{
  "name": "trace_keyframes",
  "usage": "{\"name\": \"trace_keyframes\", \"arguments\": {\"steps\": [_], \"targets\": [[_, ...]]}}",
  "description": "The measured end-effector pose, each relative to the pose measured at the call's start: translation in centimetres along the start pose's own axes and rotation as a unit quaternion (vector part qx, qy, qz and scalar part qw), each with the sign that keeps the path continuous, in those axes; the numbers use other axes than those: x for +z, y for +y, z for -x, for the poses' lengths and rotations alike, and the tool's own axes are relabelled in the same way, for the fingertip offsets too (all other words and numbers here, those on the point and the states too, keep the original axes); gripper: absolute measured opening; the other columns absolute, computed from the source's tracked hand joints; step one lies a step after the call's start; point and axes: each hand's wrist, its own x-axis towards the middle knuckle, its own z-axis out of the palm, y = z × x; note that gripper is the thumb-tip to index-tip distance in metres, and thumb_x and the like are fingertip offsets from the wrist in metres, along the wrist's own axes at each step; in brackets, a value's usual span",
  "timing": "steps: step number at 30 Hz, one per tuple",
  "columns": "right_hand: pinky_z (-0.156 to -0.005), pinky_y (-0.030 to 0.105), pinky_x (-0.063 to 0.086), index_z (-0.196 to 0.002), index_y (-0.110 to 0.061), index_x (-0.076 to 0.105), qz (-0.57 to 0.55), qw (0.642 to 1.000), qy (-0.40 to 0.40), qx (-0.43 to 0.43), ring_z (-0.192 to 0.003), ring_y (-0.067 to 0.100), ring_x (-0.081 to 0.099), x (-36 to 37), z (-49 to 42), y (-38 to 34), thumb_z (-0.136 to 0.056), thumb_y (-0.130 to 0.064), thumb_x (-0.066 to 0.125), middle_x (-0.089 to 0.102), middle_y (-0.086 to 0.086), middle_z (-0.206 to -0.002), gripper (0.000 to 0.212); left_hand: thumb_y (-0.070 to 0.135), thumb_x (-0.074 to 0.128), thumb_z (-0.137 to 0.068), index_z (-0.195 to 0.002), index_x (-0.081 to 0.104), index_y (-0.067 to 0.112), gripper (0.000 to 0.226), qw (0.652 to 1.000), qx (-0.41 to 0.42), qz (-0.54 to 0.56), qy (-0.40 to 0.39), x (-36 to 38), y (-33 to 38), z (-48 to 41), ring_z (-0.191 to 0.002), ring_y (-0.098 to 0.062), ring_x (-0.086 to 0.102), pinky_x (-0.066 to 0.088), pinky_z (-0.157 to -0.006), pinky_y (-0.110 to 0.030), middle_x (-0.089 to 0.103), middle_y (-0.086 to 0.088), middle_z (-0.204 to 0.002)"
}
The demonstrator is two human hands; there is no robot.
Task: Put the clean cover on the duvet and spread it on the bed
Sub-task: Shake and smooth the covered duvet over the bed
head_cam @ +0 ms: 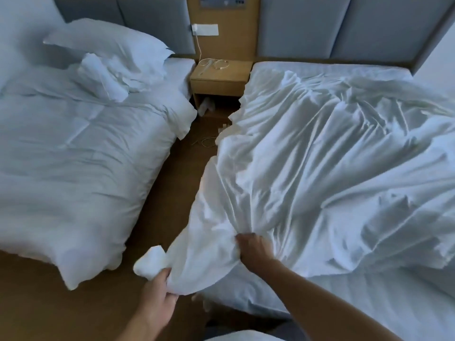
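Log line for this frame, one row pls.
stage: duvet cover crumpled across bed | left hand: grips cover corner, off bed edge | right hand: grips bunched cover | status: not yet flat

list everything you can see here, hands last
duvet: 1, white, crumpled on the right bed
right bed: 1, white sheet, right side
left bed: 1, white sheet, left side
second duvet: 1, white, on the left bed
pillow: 1, white, head of the left bed
nightstand: 1, light wood, between the beds
cable: 1, white, on the nightstand
headboards: 2, grey, behind the beds
floor: brown, between the beds
left hand: grips the duvet's near corner
right hand: grips a bunch of the duvet
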Motion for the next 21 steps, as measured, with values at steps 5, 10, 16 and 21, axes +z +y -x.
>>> {"name": "trace_keyframes", "arguments": {"steps": [5, 10, 16, 21], "targets": [[-0.098, 0.035, 0.050, -0.135, -0.003, 0.055, 0.051, 0.998, -0.044, 0.021, -0.119, 0.030, 0.061, 2.8, 3.4, 0.3, -0.080, 0.001, 0.067, 0.060, 0.015, -0.133, 0.057, 0.031, 0.083, -0.080, -0.129, 0.065, 0.029, 0.052, 0.974, 0.064, -0.152, -0.156, 3.4, 2.2, -1.3, -0.117, -0.024, 0.067, 0.056, -0.093, -0.041, 0.070, -0.001, -0.126], [-0.080, 0.037, 0.052, -0.112, -0.013, 0.068, -0.012, 0.992, 0.126, 0.022, -0.098, 0.027, 0.067, -3.1, -3.8, 1.4, -0.086, -0.012, 0.050, 0.070, 0.009, -0.107, 0.031, 0.027, 0.073, -0.091, -0.124, 0.070, 0.027, 0.033, 0.972, 0.147, -0.102, -0.150, 7.2, 8.2, -3.7, -0.115, -0.028, 0.068, 0.060, -0.082, -0.043, 0.070, -0.006, -0.126], [-0.105, 0.040, 0.045, -0.121, -0.008, 0.065, 0.150, 0.965, -0.215, -0.033, -0.117, 0.032, 0.061, 3.7, 1.4, 0.2, -0.097, -0.009, 0.044, 0.065, 0.013, -0.125, 0.032, 0.019, 0.065, -0.098, -0.122, 0.062, 0.014, 0.025, 0.981, -0.077, -0.178, -0.032, -1.6, 0.3, -5.9, -0.095, -0.032, 0.064, 0.054, -0.070, -0.042, 0.067, -0.018, -0.121], [-0.076, 0.034, 0.053, -0.099, -0.012, 0.073, -0.040, 0.962, 0.267, 0.042, -0.092, 0.027, 0.069, -5.7, -4.9, 0.1, -0.067, -0.009, 0.054, 0.072, 0.006, -0.100, 0.037, 0.027, 0.078, -0.089, -0.137, 0.055, 0.030, 0.054, 0.985, 0.063, -0.079, -0.137, 4.8, 10.3, -10.6, -0.105, -0.026, 0.071, 0.062, -0.075, -0.043, 0.068, -0.009, -0.125]]}}
